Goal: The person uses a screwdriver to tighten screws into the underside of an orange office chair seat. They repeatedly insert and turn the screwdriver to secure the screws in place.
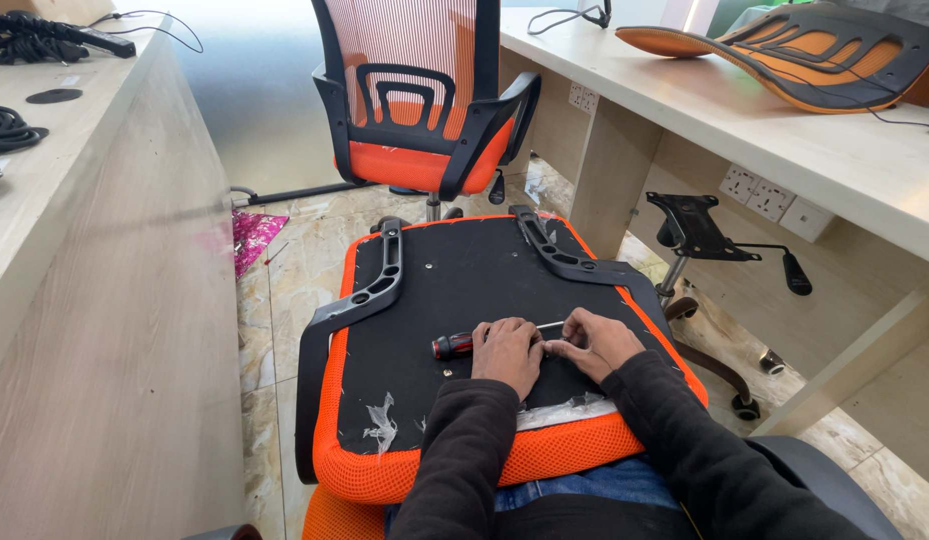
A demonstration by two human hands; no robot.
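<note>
While the upturned seat pan (pixel 455 290) rests across the person's lap, its black fabric underside facing up inside an orange mesh rim, both hands meet near the middle of its near half. The left hand (pixel 508 352) lies curled over a screwdriver (pixel 485 340), its grip loosely clenched on the shaft; the red and black handle sticks out to the left and the thin metal shaft runs right, so the tool's long axis lies left to right across the seat. The right hand (pixel 597 342) sits just beside it, fingertips pinched at the shaft's tip end, though whether they grasp anything small I cannot tell. Two black plastic armrest brackets (pixel 380 280) run along the seat's sides. A second orange chair (pixel 425 110) stands beyond, on the tiled floor.
</note>
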